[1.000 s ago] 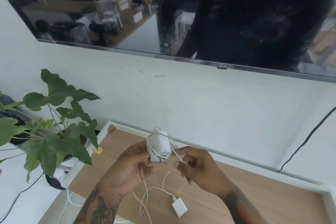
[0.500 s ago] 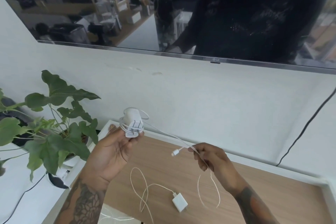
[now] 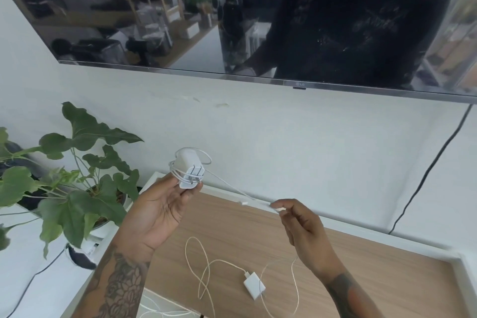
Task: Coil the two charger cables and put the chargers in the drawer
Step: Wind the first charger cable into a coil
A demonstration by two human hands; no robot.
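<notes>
A person's left hand (image 3: 165, 212) is gripping a half-wound charger (image 3: 189, 171) while the right hand (image 3: 300, 227) is pinching its taut cable (image 3: 232, 190); the second charger (image 3: 254, 285) is lying uncoiled on the table (image 3: 374, 279) below, likely awaiting its turn once the final wraps are made.

Soft, even daylight fills the scene — shadows are faint. The dark television (image 3: 232, 20) on the far wall mirrors the bright room. Wide-angle bending curves the edges; slight blur softens details throughout.

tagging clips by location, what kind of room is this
Most likely a home living room: a wall-mounted TV reflecting shelves and a sofa, a potted houseplant beside a wood-topped cabinet, and a phone charger lying on it.
</notes>
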